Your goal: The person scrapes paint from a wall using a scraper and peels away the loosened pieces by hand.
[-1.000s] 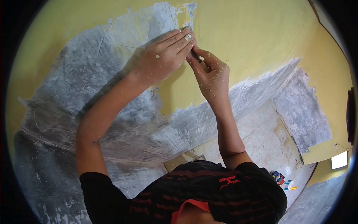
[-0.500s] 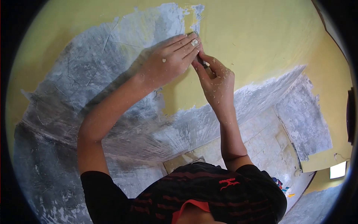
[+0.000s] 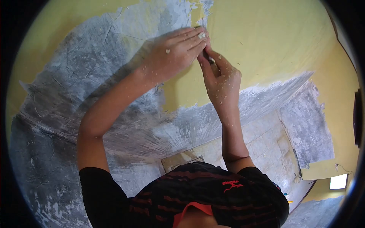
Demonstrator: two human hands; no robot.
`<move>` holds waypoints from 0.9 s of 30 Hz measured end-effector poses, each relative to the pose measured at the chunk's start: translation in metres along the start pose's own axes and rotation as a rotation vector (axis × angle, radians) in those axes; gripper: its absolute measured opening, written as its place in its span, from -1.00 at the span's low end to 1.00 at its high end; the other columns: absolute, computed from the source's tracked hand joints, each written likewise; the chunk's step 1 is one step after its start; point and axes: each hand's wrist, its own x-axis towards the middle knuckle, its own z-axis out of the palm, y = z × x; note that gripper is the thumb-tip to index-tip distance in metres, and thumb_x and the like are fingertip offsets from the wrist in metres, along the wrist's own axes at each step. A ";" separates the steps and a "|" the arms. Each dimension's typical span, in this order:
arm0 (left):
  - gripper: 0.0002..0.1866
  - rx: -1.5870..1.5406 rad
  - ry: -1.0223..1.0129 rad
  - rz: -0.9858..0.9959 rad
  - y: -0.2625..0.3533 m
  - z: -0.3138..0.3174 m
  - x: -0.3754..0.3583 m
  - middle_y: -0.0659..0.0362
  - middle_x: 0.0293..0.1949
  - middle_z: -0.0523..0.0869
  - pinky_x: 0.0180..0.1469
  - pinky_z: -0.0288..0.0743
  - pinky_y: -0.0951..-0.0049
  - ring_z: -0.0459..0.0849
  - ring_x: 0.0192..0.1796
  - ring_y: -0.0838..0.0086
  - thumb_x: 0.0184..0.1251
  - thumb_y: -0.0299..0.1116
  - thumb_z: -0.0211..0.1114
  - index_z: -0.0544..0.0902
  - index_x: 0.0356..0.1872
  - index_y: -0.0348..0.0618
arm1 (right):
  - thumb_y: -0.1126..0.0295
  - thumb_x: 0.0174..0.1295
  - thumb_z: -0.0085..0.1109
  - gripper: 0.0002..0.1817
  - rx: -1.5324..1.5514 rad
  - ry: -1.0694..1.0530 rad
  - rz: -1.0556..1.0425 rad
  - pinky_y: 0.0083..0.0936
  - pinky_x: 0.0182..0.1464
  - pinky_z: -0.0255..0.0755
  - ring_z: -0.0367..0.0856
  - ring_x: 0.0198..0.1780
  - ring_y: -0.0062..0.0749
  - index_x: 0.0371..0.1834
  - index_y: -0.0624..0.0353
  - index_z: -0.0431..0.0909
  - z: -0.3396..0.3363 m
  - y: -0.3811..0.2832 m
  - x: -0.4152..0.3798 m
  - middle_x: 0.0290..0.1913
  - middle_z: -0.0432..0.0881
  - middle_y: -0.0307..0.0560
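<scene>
Both my hands are raised against a wall where yellow paint (image 3: 266, 41) borders scraped grey plaster (image 3: 87, 76). My right hand (image 3: 222, 81) grips the dark handle of a scraper (image 3: 208, 57), only a small part of which shows between the hands. My left hand (image 3: 173, 53) lies over the tool's front with straight fingers pressed together, its tips at the edge of a narrow yellow strip (image 3: 195, 15). The blade is hidden under those fingers. Paint flakes stick to both hands and forearms.
A pale tiled floor (image 3: 262, 140) lies below, with another bare grey patch (image 3: 310, 125) on the wall at the right. A bright opening (image 3: 338, 181) shows at the lower right. My black shirt with red stripes (image 3: 205, 193) fills the bottom.
Both hands with the scraper have slid a little up and to the right along the wall. More grey plaster shows beside the yellow strip.
</scene>
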 end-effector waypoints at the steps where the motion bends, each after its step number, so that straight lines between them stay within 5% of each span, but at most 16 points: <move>1: -0.56 0.003 0.002 0.004 -0.002 0.002 -0.001 0.03 0.32 0.82 0.57 0.59 0.19 0.73 0.47 0.26 0.28 -0.56 0.43 0.79 0.22 -0.32 | 0.37 0.45 0.51 -0.70 0.001 0.004 -0.003 -0.50 -0.48 0.33 0.31 -0.62 -0.60 0.11 0.37 0.83 0.001 0.000 0.002 -0.68 0.46 -0.07; 3: -0.54 -0.008 0.047 -0.035 -0.005 0.007 0.000 0.04 0.31 0.83 0.58 0.59 0.18 0.73 0.47 0.27 0.25 -0.58 0.44 0.80 0.22 -0.30 | 0.44 0.48 0.49 -0.66 0.068 -0.025 0.003 -0.68 -0.42 0.08 0.16 -0.46 -0.80 0.19 0.46 0.79 0.000 -0.002 0.007 -0.57 0.31 -0.47; 13: -0.53 -0.013 0.071 -0.083 -0.004 0.009 0.005 0.05 0.32 0.83 0.56 0.60 0.18 0.74 0.45 0.26 0.21 -0.60 0.46 0.82 0.20 -0.30 | 0.45 0.48 0.50 -0.66 0.100 -0.030 0.087 -0.72 -0.39 0.16 0.25 -0.42 -0.81 0.19 0.46 0.80 0.000 -0.003 0.014 -0.54 0.40 -0.43; 18: -0.55 -0.031 0.103 -0.117 0.006 0.017 -0.002 0.04 0.29 0.84 0.58 0.57 0.19 0.73 0.46 0.27 0.20 -0.60 0.47 0.83 0.17 -0.29 | 0.44 0.46 0.53 -0.63 -0.005 -0.133 0.066 -0.75 -0.27 0.42 0.48 -0.32 -0.83 0.19 0.50 0.79 -0.011 0.004 0.012 -0.37 0.79 -0.24; 21: -0.50 0.002 0.115 -0.161 0.012 0.022 0.003 0.05 0.31 0.83 0.59 0.56 0.19 0.72 0.48 0.27 0.20 -0.59 0.49 0.80 0.24 -0.30 | 0.48 0.44 0.54 -0.64 0.045 -0.138 0.018 -0.76 -0.28 0.41 0.48 -0.32 -0.83 0.20 0.49 0.79 -0.017 0.015 0.025 -0.37 0.77 -0.25; 22: -0.50 -0.001 0.114 -0.168 0.017 0.027 0.004 0.05 0.31 0.83 0.59 0.56 0.19 0.72 0.48 0.27 0.20 -0.59 0.49 0.80 0.24 -0.30 | 0.29 0.36 0.61 -0.64 0.020 -0.112 -0.097 -0.53 -0.42 0.45 0.51 -0.59 -0.58 0.17 0.17 0.87 -0.019 0.035 0.031 -0.59 0.65 -0.06; 27: -0.31 -0.196 0.174 -0.417 0.057 0.051 0.012 -0.13 0.61 0.52 0.70 0.39 0.07 0.43 0.70 0.05 0.33 -0.35 0.56 0.62 0.47 -0.39 | 0.30 0.31 0.62 -0.67 -0.312 -0.256 -0.355 -0.43 -0.32 0.66 0.80 -0.41 -0.47 0.14 -0.09 0.90 -0.067 0.034 0.073 -0.28 0.88 -0.18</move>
